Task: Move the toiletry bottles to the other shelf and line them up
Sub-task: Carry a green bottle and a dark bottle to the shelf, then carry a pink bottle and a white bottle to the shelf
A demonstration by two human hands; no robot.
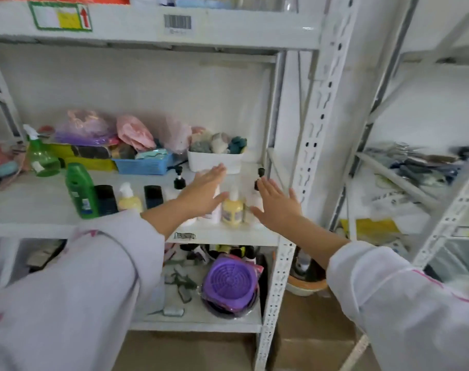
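A row of toiletry bottles stands along the front of the middle shelf (35, 199): a green bottle (81, 192), a dark bottle (106, 200), a yellow pump bottle (128, 198), another dark bottle (153, 196), a black-pump white bottle (178, 180), a yellow pump bottle (232, 208) and a white bottle with a black pump (258, 194). My left hand (203, 191) reaches in flat, fingers straight, over a white bottle (211, 214) just left of the yellow one. My right hand (277, 202) is open, fingers spread, beside the rightmost white bottle.
A green spray bottle (41, 156), a blue basket (145, 163) and a white bin (214, 160) of cloths stand behind the row. The lower shelf holds a purple strainer (229, 281) and clutter. A slotted white upright (316, 124) rises at the right, with another rack (404, 178) beyond.
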